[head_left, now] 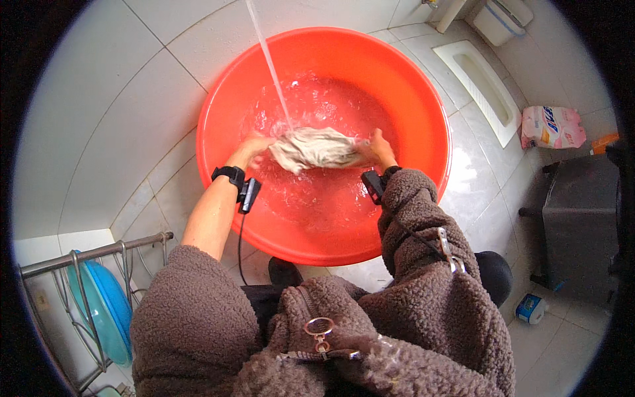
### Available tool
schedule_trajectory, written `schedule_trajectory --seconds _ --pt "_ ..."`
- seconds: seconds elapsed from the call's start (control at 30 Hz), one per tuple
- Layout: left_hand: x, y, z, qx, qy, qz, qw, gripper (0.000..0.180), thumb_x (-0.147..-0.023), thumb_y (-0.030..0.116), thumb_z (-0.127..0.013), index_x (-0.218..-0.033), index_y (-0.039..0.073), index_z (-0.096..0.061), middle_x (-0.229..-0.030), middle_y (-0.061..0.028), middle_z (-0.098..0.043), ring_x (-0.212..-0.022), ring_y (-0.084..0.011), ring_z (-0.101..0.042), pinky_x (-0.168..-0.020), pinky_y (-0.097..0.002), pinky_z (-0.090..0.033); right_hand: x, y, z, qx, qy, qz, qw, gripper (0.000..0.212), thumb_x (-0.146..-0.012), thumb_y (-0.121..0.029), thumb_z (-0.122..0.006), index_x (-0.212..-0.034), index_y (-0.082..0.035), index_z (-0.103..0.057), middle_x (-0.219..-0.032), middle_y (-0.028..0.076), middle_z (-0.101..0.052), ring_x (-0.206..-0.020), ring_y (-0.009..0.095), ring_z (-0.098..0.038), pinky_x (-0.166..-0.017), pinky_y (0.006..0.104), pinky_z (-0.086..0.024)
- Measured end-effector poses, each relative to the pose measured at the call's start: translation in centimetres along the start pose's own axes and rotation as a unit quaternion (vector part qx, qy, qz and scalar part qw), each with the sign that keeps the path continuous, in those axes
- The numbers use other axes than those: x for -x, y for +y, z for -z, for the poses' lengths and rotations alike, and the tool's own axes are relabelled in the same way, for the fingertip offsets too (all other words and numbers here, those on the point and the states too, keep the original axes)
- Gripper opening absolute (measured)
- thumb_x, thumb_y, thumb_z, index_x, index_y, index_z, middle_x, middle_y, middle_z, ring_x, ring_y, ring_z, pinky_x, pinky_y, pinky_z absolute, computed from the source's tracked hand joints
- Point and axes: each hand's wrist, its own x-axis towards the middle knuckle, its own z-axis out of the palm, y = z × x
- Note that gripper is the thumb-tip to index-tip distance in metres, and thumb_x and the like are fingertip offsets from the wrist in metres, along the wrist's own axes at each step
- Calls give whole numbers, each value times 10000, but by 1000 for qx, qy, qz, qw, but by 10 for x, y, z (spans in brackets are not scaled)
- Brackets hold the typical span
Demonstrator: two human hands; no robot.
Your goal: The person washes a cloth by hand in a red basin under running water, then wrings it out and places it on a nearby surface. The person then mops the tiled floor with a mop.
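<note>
A wet, pale greyish cloth (314, 149) is stretched between my two hands, bunched along its length. It hangs over the water inside a large round red basin (413, 119). My left hand (254, 147) grips its left end, and my right hand (379, 149) is closed on the right end. Both hands are a little blurred, and the cloth covers some of the fingers. From above, a stream of water (270, 63) falls close to the cloth's upper left edge. The water in the basin ripples and splashes. Each wrist wears a black strap with a small black device.
A metal rack (99, 255) holding blue and teal basins (109, 304) stands at the lower left. To the right are a squat toilet (479, 89), a pink-and-white bag (552, 127), a dark grey bin-like box (582, 218) and a small blue-and-white container (531, 308). A tiled wall borders the left.
</note>
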Motion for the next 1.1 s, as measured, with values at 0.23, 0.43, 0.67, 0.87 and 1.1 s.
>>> schedule_trajectory --seconds 0.23,0.43,0.67,0.87,1.1 --pt "-54 -44 9 -197 92 -130 967 340 -785 324 -693 -933 20 -654 -907 -134 -672 -829 -221 -624 -667 -386 -497 17 -13 -81 20 27 35 999 778 -779 -576 -632 -1326 -62 -426 -1298 278 -484 -1191 472 -461 -942 546 -404" --pt "-56 -28 -8 -204 48 -151 966 280 -773 292 -673 -812 15 -670 -714 -99 -668 -643 -177 -624 -598 -337 -493 -6 -19 -116 -158 -153 210 953 585 -752 -475 -696 -1118 -24 -623 -1009 217 -667 -954 322 -647 -809 405 -499" --pt "-40 -45 17 -271 94 -52 957 476 -773 440 -664 -958 3 -698 -1010 -258 -640 -998 -357 -636 -829 -422 -496 20 28 -27 38 160 -57 985 426 -739 -414 -717 -883 -13 -688 -897 217 -678 -845 341 -670 -712 429 -526" --pt "-41 -52 17 -275 153 -117 942 292 -788 320 -690 -850 36 -663 -756 -108 -654 -685 -180 -598 -618 -360 -479 47 -54 -84 154 46 281 946 472 -670 -344 -734 -1064 -100 -643 -996 225 -655 -942 375 -639 -789 453 -506" --pt "-17 -17 19 -268 97 -44 957 448 -758 370 -634 -1044 28 -674 -1132 -232 -613 -1073 -368 -599 -898 -443 -474 -5 -24 -42 193 -151 90 965 553 -690 -501 -690 -1125 -162 -657 -1154 98 -651 -1130 343 -575 -936 584 -376"
